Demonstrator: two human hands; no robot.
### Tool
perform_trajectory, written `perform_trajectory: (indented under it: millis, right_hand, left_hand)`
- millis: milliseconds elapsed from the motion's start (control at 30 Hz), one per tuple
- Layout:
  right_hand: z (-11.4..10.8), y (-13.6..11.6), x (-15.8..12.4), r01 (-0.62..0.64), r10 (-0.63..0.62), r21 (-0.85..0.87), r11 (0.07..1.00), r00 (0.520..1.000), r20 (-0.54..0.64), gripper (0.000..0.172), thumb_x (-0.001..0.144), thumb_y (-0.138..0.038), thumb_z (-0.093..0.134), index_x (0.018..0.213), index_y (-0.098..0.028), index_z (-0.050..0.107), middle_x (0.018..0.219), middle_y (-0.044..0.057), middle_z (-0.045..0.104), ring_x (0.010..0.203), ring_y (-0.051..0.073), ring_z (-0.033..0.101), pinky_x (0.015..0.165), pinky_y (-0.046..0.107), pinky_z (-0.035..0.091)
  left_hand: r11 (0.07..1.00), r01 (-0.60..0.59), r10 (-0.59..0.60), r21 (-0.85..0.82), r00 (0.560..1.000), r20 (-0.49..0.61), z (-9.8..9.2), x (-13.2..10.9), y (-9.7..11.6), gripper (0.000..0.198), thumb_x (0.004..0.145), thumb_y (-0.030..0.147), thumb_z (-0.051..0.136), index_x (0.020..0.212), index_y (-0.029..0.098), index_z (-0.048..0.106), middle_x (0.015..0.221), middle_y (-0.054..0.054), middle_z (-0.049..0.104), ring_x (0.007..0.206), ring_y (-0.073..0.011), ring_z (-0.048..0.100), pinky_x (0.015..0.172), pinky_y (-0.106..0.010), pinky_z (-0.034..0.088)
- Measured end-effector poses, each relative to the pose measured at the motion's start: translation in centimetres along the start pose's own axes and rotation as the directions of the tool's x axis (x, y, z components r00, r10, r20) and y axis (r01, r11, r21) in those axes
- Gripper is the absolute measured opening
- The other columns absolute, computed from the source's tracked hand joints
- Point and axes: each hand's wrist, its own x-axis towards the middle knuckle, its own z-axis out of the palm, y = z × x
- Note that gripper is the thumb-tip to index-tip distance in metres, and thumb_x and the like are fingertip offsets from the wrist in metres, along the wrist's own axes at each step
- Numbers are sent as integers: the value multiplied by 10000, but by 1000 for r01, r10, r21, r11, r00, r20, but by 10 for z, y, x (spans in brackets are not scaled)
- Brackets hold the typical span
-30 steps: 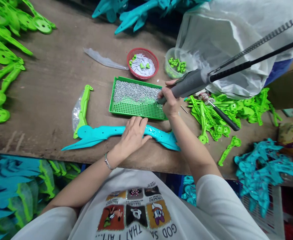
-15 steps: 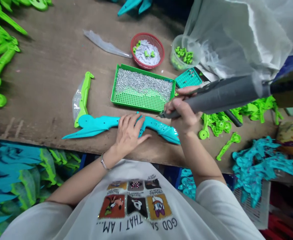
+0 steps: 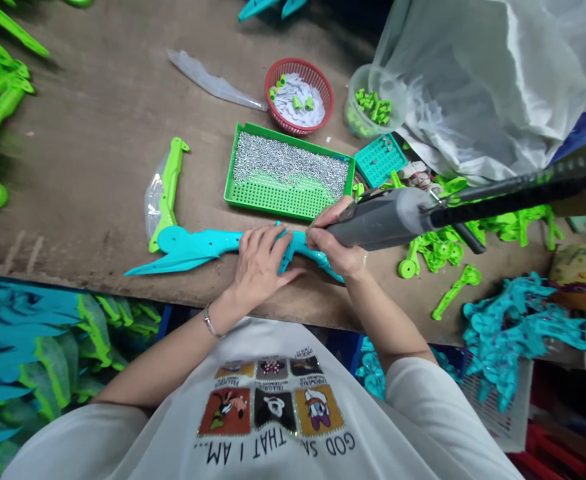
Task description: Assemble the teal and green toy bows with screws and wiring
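Observation:
A long, curved turquoise plastic toy part [image 3: 193, 245] lies along the table's front edge. My left hand [image 3: 263, 257] lies over its middle and holds it down, thumb stretched out toward me. In my right hand [image 3: 337, 247] is a grey electric screwdriver [image 3: 377, 220], gripped near its front end and tilted down at the part's right section. My fingers hide the driver's tip, so its contact with the part cannot be seen. Just beyond stands a green tray [image 3: 273, 198] of small silver screws. A green part with a clear blade [image 3: 169, 193] touches the turquoise part's left end.
A red basket [image 3: 297, 127], a clear tub [image 3: 370, 100] of green pieces and a small teal tray [image 3: 380, 160] stand behind. Green parts [image 3: 435, 250] lie at right, above a turquoise heap [image 3: 513, 333]. A loose clear blade [image 3: 213, 80] lies farther back.
My right hand has moved the electric screwdriver left and down onto the turquoise part, its tip now hidden. My left hand stays on the part. The view has shifted slightly.

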Motion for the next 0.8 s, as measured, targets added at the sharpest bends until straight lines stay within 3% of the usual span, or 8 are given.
perform_trajectory:
  millis: [167, 233, 333, 433, 567, 800]
  right_hand:
    - [-11, 1, 8, 90, -117, 120, 989, 962, 246, 299, 773, -433, 782, 851, -235, 571, 615, -58, 569, 508, 117, 539, 514, 287, 489]
    - [-13, -4, 19, 133, -181, 191, 973, 948, 262, 287, 794, -415, 773, 930, -241, 590, 587, -67, 570, 464, 114, 522, 484, 276, 468]
    - [-12, -6, 44, 285, -291, 232, 930, 957, -6, 299, 806, -447, 764, 960, -266, 585, 551, -82, 533, 440, 116, 509, 482, 274, 461]
    - [-8, 3, 71, 361, -317, 130, 923, 909, -272, 346, 800, -556, 743, 897, -275, 566, 555, -84, 481, 451, 115, 514, 508, 279, 469]
    - [-5, 18, 93, 342, -292, 84, 936, 887, -359, 423, 764, -625, 740, 912, -278, 550, 553, -93, 454, 441, 111, 508, 500, 275, 457]
    - [-6, 24, 99, 326, -272, 69, 943, 872, -407, 490, 710, -654, 753, 928, -271, 540, 509, -108, 478, 407, 109, 481, 463, 278, 430]
  left_hand:
    - [1000, 16, -16, 12, 1000, -5, -2, 1, 2, 530, 859, 472, 745, 1281, 167, 642, 1340, -148, 666, 1194, -330, 589, 1039, -480, 394]
    - [1000, 13, -13, 23, 1000, -15, -4, 1, 2, 476, 873, 410, 730, 1271, 163, 647, 1326, -149, 675, 1173, -326, 601, 1028, -476, 400]
    - [998, 15, -13, 57, 999, -40, -8, 0, 1, 401, 905, 373, 681, 1247, 166, 659, 1298, -147, 689, 1138, -318, 616, 1010, -468, 411]
    - [995, -12, 20, 95, 996, -84, -10, -1, -1, 398, 907, 369, 674, 1231, 139, 664, 1262, -155, 701, 1101, -318, 624, 998, -466, 422]
    - [993, -37, 48, 113, 994, -102, -10, -1, -2, 391, 905, 352, 673, 1225, 129, 662, 1264, -153, 703, 1089, -315, 626, 983, -463, 430]
    - [992, -44, 57, 117, 993, -107, -10, -1, -1, 396, 903, 348, 680, 1227, 123, 655, 1266, -157, 702, 1100, -317, 625, 980, -465, 432]
